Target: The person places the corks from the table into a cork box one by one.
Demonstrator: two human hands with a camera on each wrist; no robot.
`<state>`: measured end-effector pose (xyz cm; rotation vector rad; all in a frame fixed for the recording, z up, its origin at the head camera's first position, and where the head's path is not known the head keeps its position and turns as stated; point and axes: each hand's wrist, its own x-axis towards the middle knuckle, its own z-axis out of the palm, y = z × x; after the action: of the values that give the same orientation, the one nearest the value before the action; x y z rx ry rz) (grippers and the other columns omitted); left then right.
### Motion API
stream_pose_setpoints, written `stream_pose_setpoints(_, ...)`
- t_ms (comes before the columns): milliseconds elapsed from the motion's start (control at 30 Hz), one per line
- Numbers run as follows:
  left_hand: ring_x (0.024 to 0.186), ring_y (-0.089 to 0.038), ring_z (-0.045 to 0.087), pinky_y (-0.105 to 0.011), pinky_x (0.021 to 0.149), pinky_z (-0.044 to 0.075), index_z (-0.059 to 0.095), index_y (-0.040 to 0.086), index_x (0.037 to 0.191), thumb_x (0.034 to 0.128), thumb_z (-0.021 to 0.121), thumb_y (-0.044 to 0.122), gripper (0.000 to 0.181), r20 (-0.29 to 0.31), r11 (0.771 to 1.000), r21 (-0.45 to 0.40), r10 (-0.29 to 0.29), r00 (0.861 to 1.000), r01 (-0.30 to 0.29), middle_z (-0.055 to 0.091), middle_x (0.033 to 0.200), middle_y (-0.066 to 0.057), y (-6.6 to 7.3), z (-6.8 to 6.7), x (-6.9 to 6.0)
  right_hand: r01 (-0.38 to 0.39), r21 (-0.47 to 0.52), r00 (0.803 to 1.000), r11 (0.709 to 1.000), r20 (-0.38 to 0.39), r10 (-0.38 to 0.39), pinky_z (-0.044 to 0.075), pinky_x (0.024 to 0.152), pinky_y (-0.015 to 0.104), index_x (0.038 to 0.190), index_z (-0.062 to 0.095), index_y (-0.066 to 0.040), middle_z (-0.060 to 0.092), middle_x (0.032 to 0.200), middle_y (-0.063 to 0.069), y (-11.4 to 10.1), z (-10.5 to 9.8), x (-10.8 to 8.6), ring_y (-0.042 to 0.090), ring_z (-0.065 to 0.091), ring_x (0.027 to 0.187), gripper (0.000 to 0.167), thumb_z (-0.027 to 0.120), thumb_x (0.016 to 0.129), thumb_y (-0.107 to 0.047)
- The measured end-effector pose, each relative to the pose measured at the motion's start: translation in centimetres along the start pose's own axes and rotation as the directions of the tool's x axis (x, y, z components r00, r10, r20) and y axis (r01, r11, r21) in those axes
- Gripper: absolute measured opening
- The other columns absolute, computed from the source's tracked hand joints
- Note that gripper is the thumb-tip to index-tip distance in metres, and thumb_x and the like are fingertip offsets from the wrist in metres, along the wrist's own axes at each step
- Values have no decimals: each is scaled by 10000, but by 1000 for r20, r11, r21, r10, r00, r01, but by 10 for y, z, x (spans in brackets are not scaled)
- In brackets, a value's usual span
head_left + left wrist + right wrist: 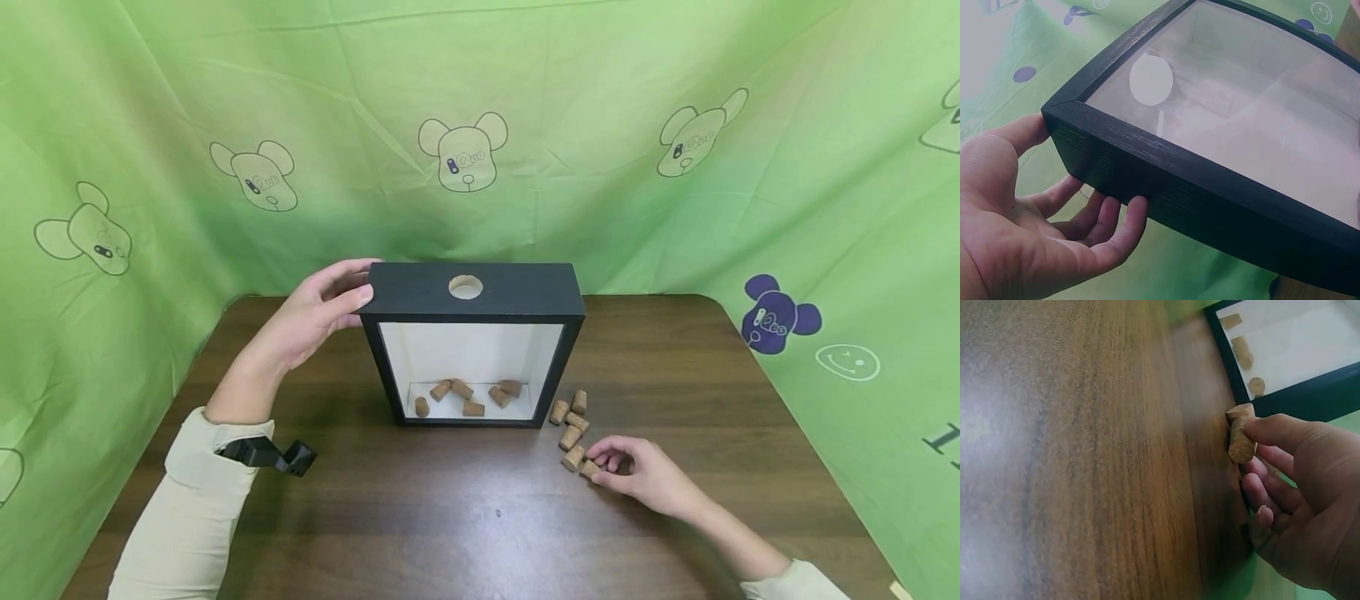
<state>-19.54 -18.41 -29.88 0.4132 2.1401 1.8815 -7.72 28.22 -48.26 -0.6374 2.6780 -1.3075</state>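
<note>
I see the right grip pinching the nearest loose cork on the tabletop, right of the black box, so I'd lift straight up, clear of the neighbouring corks, while the left grip holds the box's corner.

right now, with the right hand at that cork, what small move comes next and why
Probably lift the cork toward the hole in the top of the box: the right hand pinches it, other corks lie inside the box, and the left hand grips its side.
</note>
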Motion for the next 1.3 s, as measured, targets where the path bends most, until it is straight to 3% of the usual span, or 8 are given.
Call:
stream_pose_setpoints(333,1219,-222,514,-271,935,525,388,45,1546,1041,549,141,538,9,1000,-12,14,1000,-14,432,1469,-138,-1,0,1,23,-73,1000,997,16,-22,507,650,243,1073,744,-89,637,864,-114,-1,0,-1,32,568,782,254,833,841,-142)
stream_pose_setpoints(600,1212,-218,514,-273,937,523,383,41,1548,1042,547,140,541,7,1000,-8,12,1000,-12,424,1476,-140,-1,1,0,89,-104,996,991,14,-88,503,617,242,1065,756,-89,625,848,-154,0,1,-1,3,553,760,228,806,844,-68)
stream_pose_setpoints(1067,1216,-222,505,-283,943,520,380,41,1550,1042,545,135,542,8,1000,-9,10,1000,-10,417,1482,-143,0,1,0,110,-23,993,994,54,-108,485,574,215,1099,760,-66,626,871,-108,-3,-9,-2,22,550,765,219,743,886,-16)
stream_pose_setpoints(1300,1234,-225,492,-278,942,523,377,40,1552,1043,543,137,543,7,1000,-4,14,1000,-14,410,1490,-151,0,1,0,125,-7,992,992,26,-124,511,611,227,1108,744,-3,639,895,-53,-8,-24,0,36,557,789,239,730,871,31)
